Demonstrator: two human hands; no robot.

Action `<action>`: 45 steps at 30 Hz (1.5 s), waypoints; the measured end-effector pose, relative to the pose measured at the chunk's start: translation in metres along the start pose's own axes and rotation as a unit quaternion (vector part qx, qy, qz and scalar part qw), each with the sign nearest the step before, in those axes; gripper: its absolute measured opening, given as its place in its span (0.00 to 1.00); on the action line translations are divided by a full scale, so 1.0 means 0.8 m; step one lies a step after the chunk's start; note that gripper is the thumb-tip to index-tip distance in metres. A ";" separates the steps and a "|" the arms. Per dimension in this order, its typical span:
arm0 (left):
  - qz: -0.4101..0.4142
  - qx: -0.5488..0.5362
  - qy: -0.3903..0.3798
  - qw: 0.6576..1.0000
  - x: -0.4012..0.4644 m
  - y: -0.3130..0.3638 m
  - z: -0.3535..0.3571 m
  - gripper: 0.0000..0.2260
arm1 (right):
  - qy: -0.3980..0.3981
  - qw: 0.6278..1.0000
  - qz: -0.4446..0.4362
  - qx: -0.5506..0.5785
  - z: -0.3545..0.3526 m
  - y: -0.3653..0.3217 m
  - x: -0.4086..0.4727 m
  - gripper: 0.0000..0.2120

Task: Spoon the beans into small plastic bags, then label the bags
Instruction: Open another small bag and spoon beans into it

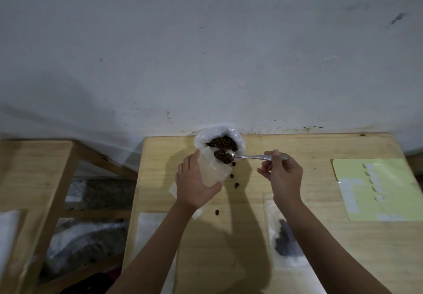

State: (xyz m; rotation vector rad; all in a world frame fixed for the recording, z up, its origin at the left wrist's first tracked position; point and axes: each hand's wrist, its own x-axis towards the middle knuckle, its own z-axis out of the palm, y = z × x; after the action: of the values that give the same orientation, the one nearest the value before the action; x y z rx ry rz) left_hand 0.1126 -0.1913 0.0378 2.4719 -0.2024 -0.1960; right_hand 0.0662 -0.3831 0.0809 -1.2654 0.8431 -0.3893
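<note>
While beans spill: four lie loose on the tabletop [320,248].
Label sheet [377,190]: yellow-green, white stickers, writing unreadable.
Big bag [201,138]: open, dark beans [220,142] inside, at the far edge.
Small bag [212,170]: clear, gripped by left hand [194,186].
Spoon [251,156]: heaped, pinched by right hand [283,177] at the bag's mouth.

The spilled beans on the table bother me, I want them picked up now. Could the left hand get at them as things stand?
Probably not yet: the left hand grips the small bag. The loose beans lie uncovered on the table beside it.
</note>
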 end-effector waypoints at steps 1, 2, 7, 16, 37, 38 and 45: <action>0.003 -0.003 0.001 1.000 0.001 0.001 0.001 0.47 | -0.025 0.999 -0.029 -0.018 -0.001 0.000 -0.003 0.12; 0.005 -0.006 0.002 1.000 0.001 0.003 0.002 0.46 | -0.048 0.997 -0.057 -0.037 -0.002 0.000 -0.005 0.12; 0.005 -0.023 0.013 1.000 -0.001 0.000 0.003 0.46 | -0.058 0.988 -0.132 -0.055 -0.001 -0.009 -0.007 0.10; -0.001 -0.048 -0.006 0.999 0.003 -0.010 0.003 0.46 | -0.078 0.892 -0.360 -0.260 0.012 0.029 0.016 0.13; 0.025 -0.060 -0.021 0.998 0.010 -0.013 0.009 0.45 | 0.116 0.984 0.131 0.032 0.031 0.020 0.027 0.11; 0.025 -0.054 -0.018 0.998 0.010 -0.014 0.008 0.45 | 0.114 0.984 0.131 0.034 0.029 0.018 0.026 0.11; 0.001 -0.034 0.017 0.999 0.009 -0.010 0.003 0.44 | 0.073 0.993 0.092 0.020 0.014 -0.001 0.015 0.11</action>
State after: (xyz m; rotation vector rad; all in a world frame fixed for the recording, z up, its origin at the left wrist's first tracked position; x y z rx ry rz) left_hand 0.1197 -0.1881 0.0303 2.4065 -0.1812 -0.1580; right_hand 0.0820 -0.3837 0.0782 -1.1209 1.0614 -0.3519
